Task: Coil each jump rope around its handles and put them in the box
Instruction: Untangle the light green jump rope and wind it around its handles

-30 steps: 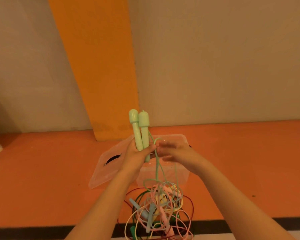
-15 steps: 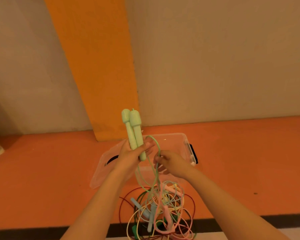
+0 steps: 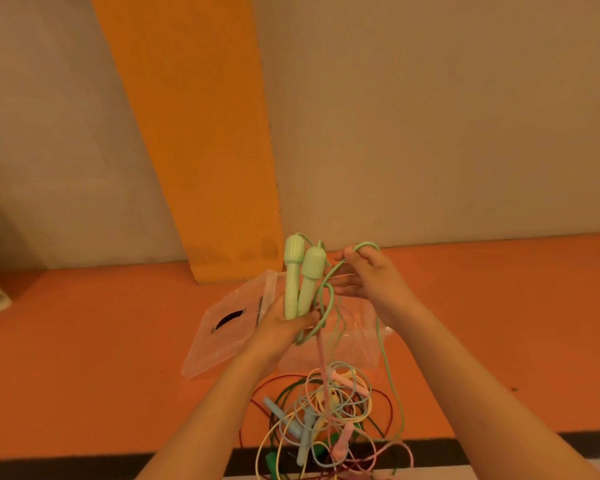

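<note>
At centre frame your left hand (image 3: 284, 327) grips the two mint-green plastic handles (image 3: 300, 278) upright. Your right hand (image 3: 371, 282) hooks their thin green cord (image 3: 383, 355) over curled fingers. The cord trails into the tangled rope pile (image 3: 326, 410) below, so coiling may snag neighbours.

Most likely a sports or activity room, though the view is narrow. Plain beige walls (image 3: 430, 133) carry a broad orange band (image 3: 194, 133) painted from top to bottom, and it meets a smooth floor (image 3: 84, 375) in a matching orange, with a black strip (image 3: 66, 464) marked along the floor's near edge. The gear points the same way: a tangled heap of jump ropes (image 3: 326, 410) in pastel and dark colours lies on that floor, just beside a clear plastic storage box (image 3: 357, 351) whose lid (image 3: 222, 344) leans against its side
</note>
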`<state>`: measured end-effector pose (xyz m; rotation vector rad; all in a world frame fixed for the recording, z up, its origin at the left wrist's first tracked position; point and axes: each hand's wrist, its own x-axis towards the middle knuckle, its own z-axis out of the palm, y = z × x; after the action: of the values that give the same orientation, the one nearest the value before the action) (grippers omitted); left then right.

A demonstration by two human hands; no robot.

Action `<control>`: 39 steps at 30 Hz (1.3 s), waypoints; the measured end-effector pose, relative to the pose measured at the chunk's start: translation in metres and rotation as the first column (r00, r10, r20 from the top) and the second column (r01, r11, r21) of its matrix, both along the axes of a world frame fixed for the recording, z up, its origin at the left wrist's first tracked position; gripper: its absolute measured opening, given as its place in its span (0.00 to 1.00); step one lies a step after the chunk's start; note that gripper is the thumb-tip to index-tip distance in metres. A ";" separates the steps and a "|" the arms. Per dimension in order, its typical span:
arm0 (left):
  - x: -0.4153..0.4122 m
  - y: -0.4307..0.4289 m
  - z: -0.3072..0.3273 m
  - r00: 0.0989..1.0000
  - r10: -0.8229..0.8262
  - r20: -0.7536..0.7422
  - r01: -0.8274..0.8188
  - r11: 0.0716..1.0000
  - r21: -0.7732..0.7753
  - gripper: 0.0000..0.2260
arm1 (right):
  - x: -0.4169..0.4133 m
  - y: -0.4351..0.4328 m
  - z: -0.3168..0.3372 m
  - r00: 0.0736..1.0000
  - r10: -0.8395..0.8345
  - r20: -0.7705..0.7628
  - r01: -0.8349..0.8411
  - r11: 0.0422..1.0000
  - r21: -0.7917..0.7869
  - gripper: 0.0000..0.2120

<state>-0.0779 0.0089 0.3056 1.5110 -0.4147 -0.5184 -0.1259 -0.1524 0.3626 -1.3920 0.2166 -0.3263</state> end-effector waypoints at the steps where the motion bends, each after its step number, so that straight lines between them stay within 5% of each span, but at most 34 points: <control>1: -0.001 -0.001 0.001 1.000 0.003 -0.005 -0.003 1.000 -0.005 0.13 | -0.001 -0.001 0.001 1.000 -0.003 -0.007 0.003 1.000 0.002 0.11; 10: -0.005 -0.002 0.011 0.997 0.080 0.003 -0.080 0.994 -0.076 0.11 | -0.010 -0.007 -0.008 0.986 0.072 -0.151 -0.079 0.996 -0.039 0.05; 15: -0.009 -0.007 0.014 0.997 0.069 -0.042 -0.074 0.990 -0.122 0.15 | -0.009 -0.004 -0.018 0.972 0.188 -0.143 -0.217 0.951 -0.222 0.15; 23: -0.008 -0.009 0.015 1.000 0.015 0.016 -0.015 1.000 -0.009 0.19 | -0.007 -0.012 -0.017 0.981 0.173 -0.085 -0.187 0.958 -0.216 0.10; 33: 0.007 0.003 0.027 0.942 0.336 0.020 -0.321 0.915 -0.243 0.13 | -0.006 -0.028 -0.023 0.994 -0.061 -0.092 0.037 0.969 -0.245 0.06; 39: -0.004 0.003 0.021 0.987 0.158 -0.034 -0.162 0.959 -0.233 0.17 | -0.015 -0.027 -0.012 0.997 -0.048 -0.061 0.037 0.984 -0.174 0.04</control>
<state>-0.0822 0.0120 0.3267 1.2974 -0.3264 -0.3396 -0.1408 -0.1798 0.3508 -1.5729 0.2773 -0.3413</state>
